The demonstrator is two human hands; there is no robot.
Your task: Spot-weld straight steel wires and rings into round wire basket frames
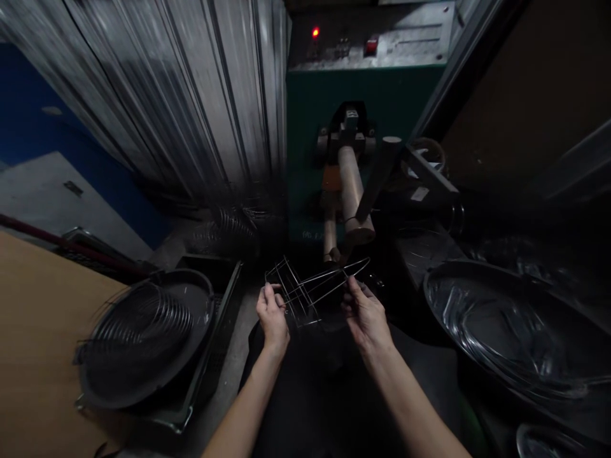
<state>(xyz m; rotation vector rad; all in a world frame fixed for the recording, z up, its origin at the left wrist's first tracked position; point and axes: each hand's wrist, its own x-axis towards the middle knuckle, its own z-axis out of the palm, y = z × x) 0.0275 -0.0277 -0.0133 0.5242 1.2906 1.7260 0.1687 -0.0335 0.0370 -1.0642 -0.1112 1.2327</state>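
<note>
Both my hands hold a small wire frame (308, 287) made of thin metal rods, just below the welding machine's two copper electrode arms (352, 194). My left hand (272, 316) pinches the frame's left side, fingers closed on the wires. My right hand (365, 312) grips the frame's right end, where the rods run to a narrow loop near the lower electrode tip. The frame is tilted, its right end higher.
A green machine (367, 95) with a lit red lamp (315, 32) stands ahead. A round dark pan (119, 375) with a coiled wire grille lies at left on a tray. A large dark basin (443, 299) of wire pieces sits at right. Corrugated metal sheet (181, 89) forms the back wall.
</note>
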